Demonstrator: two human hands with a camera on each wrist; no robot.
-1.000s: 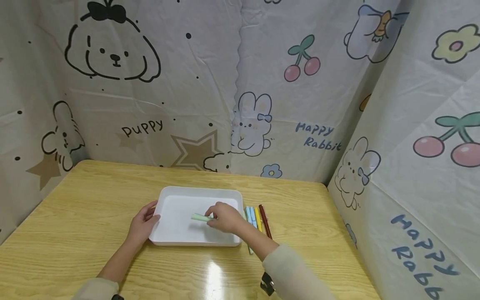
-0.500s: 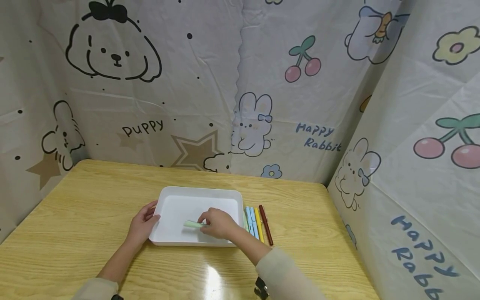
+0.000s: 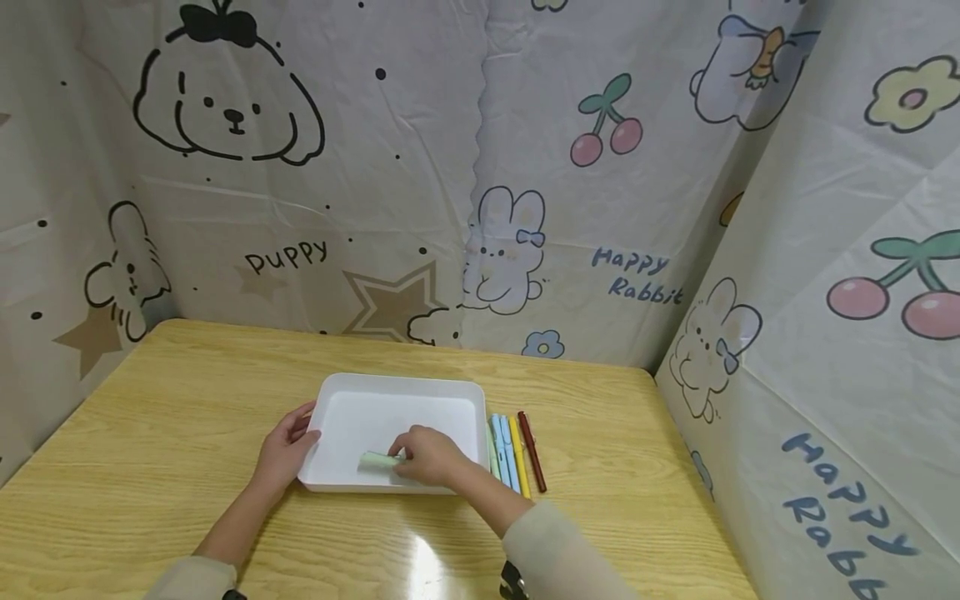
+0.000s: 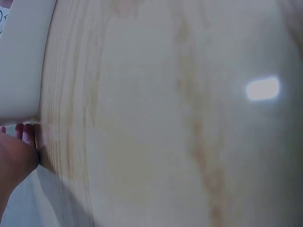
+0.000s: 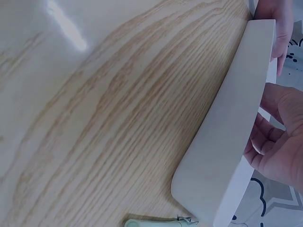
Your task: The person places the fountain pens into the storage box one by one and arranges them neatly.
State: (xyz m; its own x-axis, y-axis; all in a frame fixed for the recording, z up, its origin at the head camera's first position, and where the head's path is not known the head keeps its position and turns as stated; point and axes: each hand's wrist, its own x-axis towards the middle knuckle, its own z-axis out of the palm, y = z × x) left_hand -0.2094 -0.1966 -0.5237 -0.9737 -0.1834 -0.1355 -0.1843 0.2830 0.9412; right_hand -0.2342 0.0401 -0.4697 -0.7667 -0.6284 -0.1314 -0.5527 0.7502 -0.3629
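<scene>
A white rectangular tray (image 3: 405, 396) lies on the wooden table in the head view. My left hand (image 3: 285, 450) holds its left end, with the thumb at the rim and the other fingers along the outside. My right hand (image 3: 429, 457) reaches over the right half and pinches a light green pen (image 3: 377, 460), low over the tray floor near the front wall. The pen points left, and its right end is hidden by the fingers. In the right wrist view, the tray wall (image 5: 222, 118) hides the pen and the fingertips of that hand.
Right of the tray several pens lie side by side: a light green pen (image 3: 493, 450), light blue pens (image 3: 506, 450), a yellow pen (image 3: 518, 454) and a dark red pen (image 3: 532, 450). A printed curtain (image 3: 405, 167) hangs behind the table (image 3: 187, 392) and along its sides.
My right hand has moved left and toward the tray's front wall with the green pen, and lower. The left hand and the tray have stayed put.
</scene>
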